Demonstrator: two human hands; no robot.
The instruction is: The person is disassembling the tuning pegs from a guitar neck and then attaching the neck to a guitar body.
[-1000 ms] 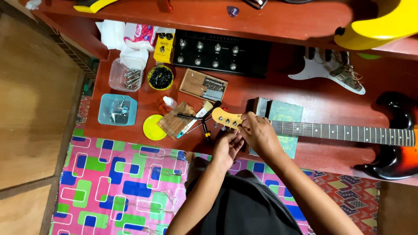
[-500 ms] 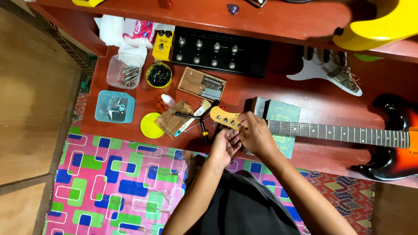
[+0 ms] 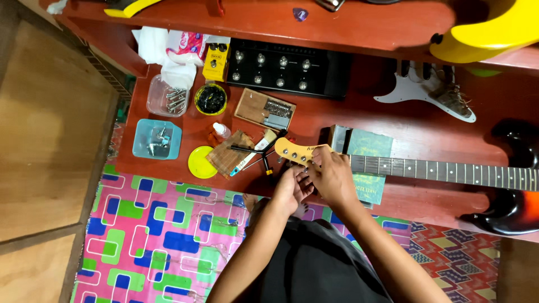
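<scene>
Red wooden bench (image 3: pixel 426 129), patterned mat (image 3: pixel 151 235) (pink, green), wooden floor (image 3: pixel 45 140)

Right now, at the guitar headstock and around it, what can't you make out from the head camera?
- Headstock: its near end is covered by the right hand; the tuner being worked is hidden.
- Left hand: whether its fingertips hold anything is too small to tell.
- Sunburst guitar body: cut off by the right edge.
- Clear tub: metal parts inside too small to identify.

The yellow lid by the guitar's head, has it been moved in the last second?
No. The yellow lid lies in the same spot, just right of the blue tray and left of the brown cloth, as before.
</scene>
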